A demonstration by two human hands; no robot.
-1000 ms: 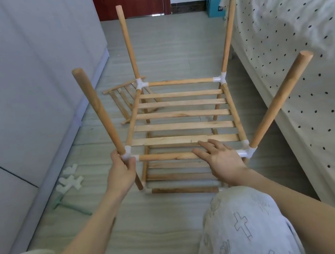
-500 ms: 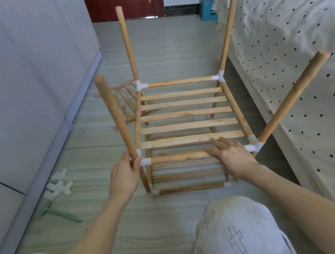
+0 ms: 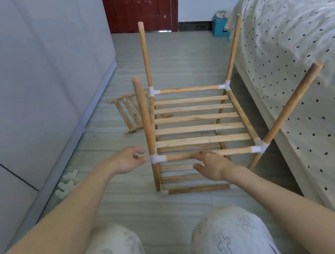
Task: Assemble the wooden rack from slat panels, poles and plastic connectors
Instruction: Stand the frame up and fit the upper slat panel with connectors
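Seating the near-left joint looks like the step in hand: the rack (image 3: 196, 122) stands on the floor (image 3: 172, 55) just left of the bed (image 3: 309, 81), with one slat panel (image 3: 198, 119) framed by four white connectors and four poles sticking up from the corners. Left hand (image 3: 126, 160) sits just left of the near-left connector (image 3: 156, 158), fingers (image 3: 138, 154) loosely curled and apart, holding nothing; can't tell if the tips touch the plastic. Right hand (image 3: 210, 166) lies on the near rail (image 3: 208, 154), fingers relaxed over it, no real grip. Near-left pole (image 3: 145, 117) runs through the connector down to the floor and reads roughly upright; near-right pole (image 3: 291, 104) leans hard out toward the bed, so that joint is probably not square. My call: brace the rail with the right hand, wrap the left around the pole right at the connector and push straight down its axis, no side load, or the plastic socket may spread. Then straighten the right pole the same way. A second slat panel (image 3: 128, 113) lies flat on the floor left of the rack's far corner, and spare connectors (image 3: 66, 183) sit further left by the wardrobe (image 3: 22, 84), likely for the next tier.
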